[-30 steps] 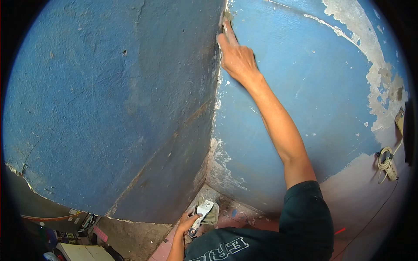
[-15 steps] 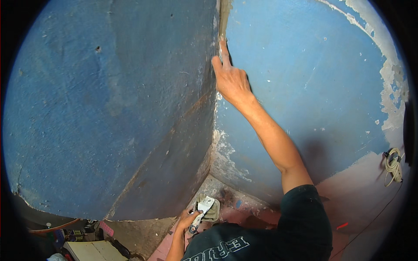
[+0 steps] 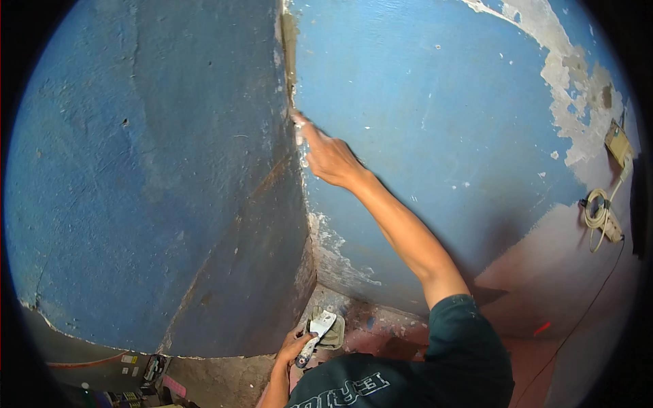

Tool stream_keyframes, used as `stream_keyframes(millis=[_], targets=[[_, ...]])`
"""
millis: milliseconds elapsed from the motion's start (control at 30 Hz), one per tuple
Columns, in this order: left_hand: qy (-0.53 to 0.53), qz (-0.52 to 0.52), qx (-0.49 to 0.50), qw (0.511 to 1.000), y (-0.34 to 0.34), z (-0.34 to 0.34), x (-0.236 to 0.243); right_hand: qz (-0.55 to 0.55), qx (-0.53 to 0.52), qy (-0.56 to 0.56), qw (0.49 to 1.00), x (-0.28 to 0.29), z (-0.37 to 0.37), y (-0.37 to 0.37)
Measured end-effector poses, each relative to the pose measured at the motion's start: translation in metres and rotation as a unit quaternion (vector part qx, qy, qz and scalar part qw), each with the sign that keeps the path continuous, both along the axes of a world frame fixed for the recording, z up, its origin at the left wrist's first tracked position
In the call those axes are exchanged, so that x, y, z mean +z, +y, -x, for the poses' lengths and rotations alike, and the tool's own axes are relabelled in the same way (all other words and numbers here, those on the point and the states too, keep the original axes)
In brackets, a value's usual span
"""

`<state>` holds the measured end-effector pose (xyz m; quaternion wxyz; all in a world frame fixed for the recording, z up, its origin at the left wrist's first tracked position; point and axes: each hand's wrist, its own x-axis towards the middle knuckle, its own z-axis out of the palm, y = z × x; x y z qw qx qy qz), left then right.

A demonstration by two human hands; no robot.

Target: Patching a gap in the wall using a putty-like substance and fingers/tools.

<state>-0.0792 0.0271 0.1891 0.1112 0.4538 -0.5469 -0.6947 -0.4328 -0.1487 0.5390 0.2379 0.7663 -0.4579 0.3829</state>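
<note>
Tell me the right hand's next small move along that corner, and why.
Probably slide the right hand slightly down the wall corner: its fingertip sits at the seam, a grey-brown strip lines the corner above it, and chipped white patches mark the edge below.

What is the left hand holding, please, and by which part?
A scraper, near where blade meets handle; whether the left hand also holds the tray is unclear.
</note>
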Motion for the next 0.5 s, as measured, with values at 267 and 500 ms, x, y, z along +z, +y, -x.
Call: stream_keyframes(millis=[267, 500], targets=[[0.051, -0.01, 0.046, 0.998, 0.017, -0.003, 0.026, -0.077, -0.073, -0.052, 0.993, 0.024, -0.019, -0.001], [0.106, -0.064, 0.103, 0.987, 0.01, 0.002, 0.035, -0.295, 0.114, -0.466, 0.826, -0.042, -0.025, 0.084]])
